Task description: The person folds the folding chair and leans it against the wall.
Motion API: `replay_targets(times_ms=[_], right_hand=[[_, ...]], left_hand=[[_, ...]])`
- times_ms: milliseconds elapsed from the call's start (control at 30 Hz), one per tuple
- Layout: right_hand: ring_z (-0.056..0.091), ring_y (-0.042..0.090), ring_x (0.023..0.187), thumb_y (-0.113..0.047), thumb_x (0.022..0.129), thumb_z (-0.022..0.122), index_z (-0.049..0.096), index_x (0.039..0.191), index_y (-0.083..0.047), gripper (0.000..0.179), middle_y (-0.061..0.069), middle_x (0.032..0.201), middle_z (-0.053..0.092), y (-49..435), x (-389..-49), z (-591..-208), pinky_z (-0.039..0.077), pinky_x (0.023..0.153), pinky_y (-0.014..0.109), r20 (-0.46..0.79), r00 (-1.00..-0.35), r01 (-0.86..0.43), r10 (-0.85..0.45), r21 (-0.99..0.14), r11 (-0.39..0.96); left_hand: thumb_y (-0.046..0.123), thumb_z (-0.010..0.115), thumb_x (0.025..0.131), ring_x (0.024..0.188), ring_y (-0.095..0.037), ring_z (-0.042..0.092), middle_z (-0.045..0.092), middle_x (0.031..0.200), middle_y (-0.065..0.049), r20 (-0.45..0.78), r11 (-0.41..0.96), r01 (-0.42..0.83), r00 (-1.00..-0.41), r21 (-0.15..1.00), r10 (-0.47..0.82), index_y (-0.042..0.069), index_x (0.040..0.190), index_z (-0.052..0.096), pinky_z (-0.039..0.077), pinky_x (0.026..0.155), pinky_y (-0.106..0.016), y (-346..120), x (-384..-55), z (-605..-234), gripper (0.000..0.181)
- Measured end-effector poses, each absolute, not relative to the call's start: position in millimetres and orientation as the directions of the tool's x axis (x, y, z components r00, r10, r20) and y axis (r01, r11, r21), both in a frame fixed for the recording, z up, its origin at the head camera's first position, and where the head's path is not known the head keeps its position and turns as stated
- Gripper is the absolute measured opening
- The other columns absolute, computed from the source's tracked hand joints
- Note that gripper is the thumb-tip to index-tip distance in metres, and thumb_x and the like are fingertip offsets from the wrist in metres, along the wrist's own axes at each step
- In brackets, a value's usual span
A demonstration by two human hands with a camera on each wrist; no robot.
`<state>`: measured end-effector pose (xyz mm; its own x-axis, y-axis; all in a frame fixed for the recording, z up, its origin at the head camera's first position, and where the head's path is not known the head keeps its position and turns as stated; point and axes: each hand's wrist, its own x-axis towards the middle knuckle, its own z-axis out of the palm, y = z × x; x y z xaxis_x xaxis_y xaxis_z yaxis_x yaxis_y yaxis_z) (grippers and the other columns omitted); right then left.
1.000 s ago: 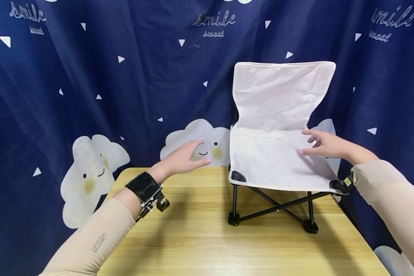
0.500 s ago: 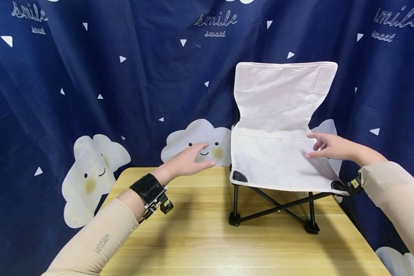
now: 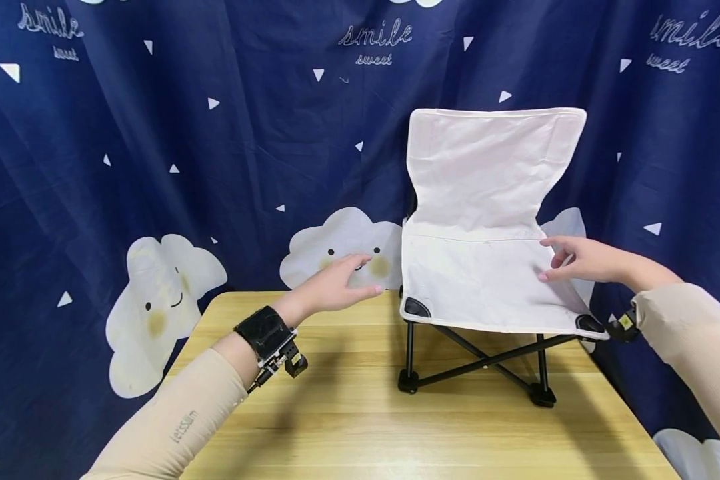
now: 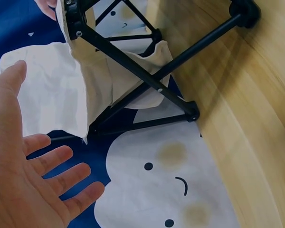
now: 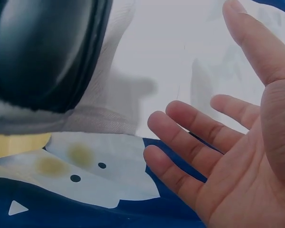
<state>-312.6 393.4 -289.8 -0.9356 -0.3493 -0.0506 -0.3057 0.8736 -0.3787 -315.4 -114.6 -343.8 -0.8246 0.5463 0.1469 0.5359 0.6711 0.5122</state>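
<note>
A white folding chair [image 3: 474, 273] with a fabric seat and black legs stands unfolded on the table, right of centre. My left hand [image 3: 330, 287] hovers to the left of the seat, fingers relaxed and apart from the chair. In the left wrist view its palm and spread fingers show beside the chair's crossed black legs [image 4: 156, 85]. On the other side, my right hand [image 3: 588, 260] is held near the seat's right edge with nothing in it. The right wrist view has its loosely spread fingers near the white fabric and a black corner cap [image 5: 42, 52].
The chair stands on a light wooden table [image 3: 348, 413]. Behind it hangs a dark blue curtain [image 3: 246, 133] printed with clouds and triangles. A black wrist strap with a small camera [image 3: 294, 363] sits on my left wrist.
My left hand has drifted right and slightly down, nearer the chair. The right hand has shifted right and a little lower, toward the seat's edge. The chair stays in place.
</note>
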Motion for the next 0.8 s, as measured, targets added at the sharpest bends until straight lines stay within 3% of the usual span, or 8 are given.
replay_targets(times_ms=[267,400,600,800], right_hand=[[0.071,0.025,0.098,-0.019,0.095,0.083,0.049,0.148,0.015,0.072,0.013,0.109,0.073,395.2,-309.8,-290.3,0.055,0.077,0.026,-0.071,-0.934,-0.299,-0.35,-0.383,0.874],[0.068,0.019,0.092,-0.018,0.097,0.081,0.05,0.146,0.014,0.067,0.012,0.108,0.073,396.5,-309.0,-289.9,0.056,0.074,0.029,-0.11,-0.933,-0.275,-0.342,-0.394,0.877],[0.067,0.021,0.089,-0.021,0.099,0.08,0.051,0.142,0.013,0.062,0.01,0.106,0.075,402.0,-306.1,-290.1,0.06,0.076,0.038,-0.177,-0.926,-0.241,-0.333,-0.403,0.883],[0.066,0.019,0.086,-0.021,0.099,0.078,0.051,0.135,0.01,0.054,0.007,0.101,0.075,408.5,-303.5,-287.7,0.06,0.074,0.036,-0.253,-0.908,-0.202,-0.333,-0.432,0.879]], left_hand=[[0.056,0.069,0.102,0.154,-0.033,0.048,0.053,0.163,-0.018,0.156,0.652,0.534,-0.823,0.539,0.546,0.003,0.163,0.044,0.038,0.13,-0.049,-110.4,-313.5,-350.7,0.084],[0.054,0.069,0.102,0.152,-0.036,0.051,0.054,0.162,-0.019,0.149,0.632,0.523,-0.824,0.572,0.547,0.003,0.163,0.045,0.042,0.127,-0.051,-108.0,-311.0,-352.3,0.083],[0.055,0.07,0.102,0.149,-0.035,0.054,0.056,0.16,-0.017,0.128,0.622,0.495,-0.833,0.607,0.538,0.005,0.163,0.046,0.045,0.124,-0.051,-102.6,-308.0,-353.6,0.082],[0.055,0.07,0.102,0.143,-0.037,0.058,0.06,0.157,-0.016,0.115,0.61,0.471,-0.84,0.637,0.53,0.007,0.161,0.049,0.05,0.119,-0.052,-96.3,-307.4,-356.0,0.078]])
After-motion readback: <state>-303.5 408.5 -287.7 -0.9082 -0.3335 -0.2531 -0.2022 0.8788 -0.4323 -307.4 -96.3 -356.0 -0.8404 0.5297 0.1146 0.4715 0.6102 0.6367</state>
